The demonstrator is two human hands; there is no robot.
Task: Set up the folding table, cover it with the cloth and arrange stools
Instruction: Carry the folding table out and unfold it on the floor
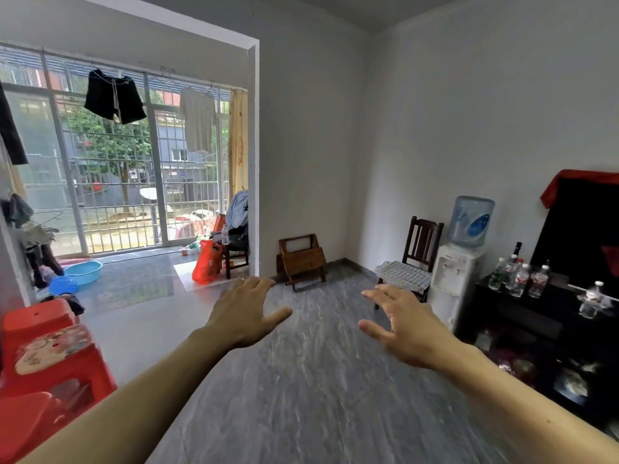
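Observation:
A folded brown wooden table point(302, 259) leans against the far wall, beside the doorway corner. A checked cloth point(403, 275) lies on the seat of a dark wooden chair point(422, 239) to its right. Red plastic stools point(50, 360) stand stacked at my near left. My left hand point(246, 311) and my right hand point(400, 324) are stretched out in front of me over the grey floor, fingers spread, holding nothing. Both are well short of the table.
A water dispenser point(457, 272) stands by the chair, then a black cabinet point(536, 316) with several bottles on the right. Through the doorway lie a red bag point(207, 262), a loaded chair and blue basins point(82, 272). Grey floor point(318, 380) stretches ahead.

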